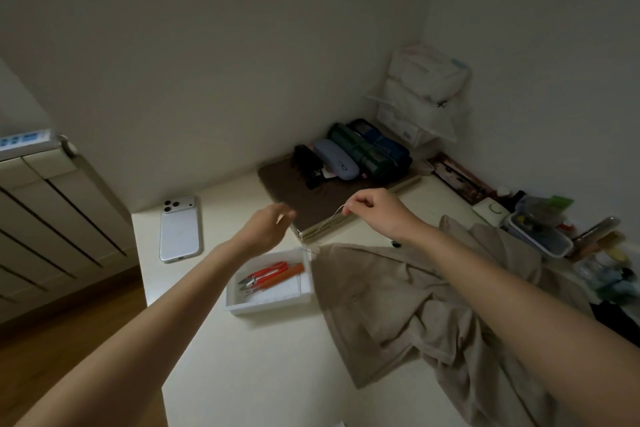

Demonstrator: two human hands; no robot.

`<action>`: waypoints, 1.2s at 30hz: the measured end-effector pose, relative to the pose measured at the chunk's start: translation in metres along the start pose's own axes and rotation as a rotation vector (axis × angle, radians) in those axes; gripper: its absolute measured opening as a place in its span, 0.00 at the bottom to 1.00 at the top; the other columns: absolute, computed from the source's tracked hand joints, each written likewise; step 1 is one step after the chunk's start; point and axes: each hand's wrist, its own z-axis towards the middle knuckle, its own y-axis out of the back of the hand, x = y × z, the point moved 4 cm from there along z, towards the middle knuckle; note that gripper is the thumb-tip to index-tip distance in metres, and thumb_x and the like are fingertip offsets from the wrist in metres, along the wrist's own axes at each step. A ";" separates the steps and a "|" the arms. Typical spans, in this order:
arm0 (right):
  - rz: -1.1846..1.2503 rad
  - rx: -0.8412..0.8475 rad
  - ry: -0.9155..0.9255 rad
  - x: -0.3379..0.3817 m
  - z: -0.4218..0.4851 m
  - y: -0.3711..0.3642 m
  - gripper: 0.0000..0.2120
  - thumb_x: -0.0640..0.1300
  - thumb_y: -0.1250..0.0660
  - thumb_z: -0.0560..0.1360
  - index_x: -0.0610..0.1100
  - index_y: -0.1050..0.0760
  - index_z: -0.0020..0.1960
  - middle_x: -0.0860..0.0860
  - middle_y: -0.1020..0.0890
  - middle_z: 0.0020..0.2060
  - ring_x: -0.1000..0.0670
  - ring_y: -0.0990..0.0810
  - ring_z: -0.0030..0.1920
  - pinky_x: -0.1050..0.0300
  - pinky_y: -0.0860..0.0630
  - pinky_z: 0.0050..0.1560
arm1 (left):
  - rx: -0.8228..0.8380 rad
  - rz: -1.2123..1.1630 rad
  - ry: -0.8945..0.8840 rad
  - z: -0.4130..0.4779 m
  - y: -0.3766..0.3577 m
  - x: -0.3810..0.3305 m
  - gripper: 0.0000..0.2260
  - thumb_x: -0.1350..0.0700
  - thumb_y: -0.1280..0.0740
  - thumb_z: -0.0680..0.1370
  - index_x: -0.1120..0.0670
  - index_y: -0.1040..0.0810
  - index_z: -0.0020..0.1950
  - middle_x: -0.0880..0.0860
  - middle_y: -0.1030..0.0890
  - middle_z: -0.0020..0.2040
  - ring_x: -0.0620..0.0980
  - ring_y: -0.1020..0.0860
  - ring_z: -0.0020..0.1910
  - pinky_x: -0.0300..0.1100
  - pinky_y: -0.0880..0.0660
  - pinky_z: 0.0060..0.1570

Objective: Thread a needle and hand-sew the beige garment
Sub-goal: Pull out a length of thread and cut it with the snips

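The beige garment [408,302] lies crumpled on the white table, right of centre. Both my hands are raised above the table's far part. My right hand [372,210] pinches a thin pale thread [327,222] at its upper end. The thread slants down and left to a spot below my left hand [268,227], whose fingers are blurred and curled near the thread's lower end. A thin dark needle [309,251] seems to hang there, just above the garment's corner. I cannot tell if my left hand holds the thread.
A white tray [268,302] with red thread snips [265,274] and an orange tool sits left of the garment. A white phone [180,229] lies at the far left. A brown mat [311,198] with cases is behind; clutter and a clear box [540,234] line the right.
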 end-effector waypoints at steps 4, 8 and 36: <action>-0.028 0.037 0.042 0.009 0.002 -0.008 0.10 0.43 0.39 0.80 0.43 0.19 0.47 0.56 0.28 0.28 0.59 0.31 0.26 0.69 0.36 0.29 | 0.060 -0.557 -0.063 -0.007 -0.004 -0.046 0.18 0.51 0.48 0.83 0.58 0.28 0.66 0.55 0.22 0.60 0.50 0.24 0.60 0.37 0.30 0.58; -0.052 0.041 0.057 0.016 0.005 -0.010 0.09 0.42 0.39 0.80 0.43 0.20 0.49 0.54 0.21 0.37 0.62 0.26 0.33 0.71 0.35 0.31 | 0.206 -0.804 -0.031 -0.007 -0.012 -0.063 0.15 0.51 0.47 0.83 0.59 0.26 0.58 0.55 0.23 0.43 0.48 0.24 0.37 0.38 0.25 0.40; 0.053 0.096 -0.087 -0.025 0.000 0.010 0.11 0.42 0.40 0.80 0.46 0.22 0.43 0.53 0.18 0.37 0.60 0.22 0.41 0.70 0.31 0.43 | -0.028 -0.185 0.156 0.004 0.006 0.019 0.10 0.58 0.39 0.81 0.60 0.18 0.49 0.58 0.20 0.56 0.55 0.24 0.56 0.46 0.29 0.57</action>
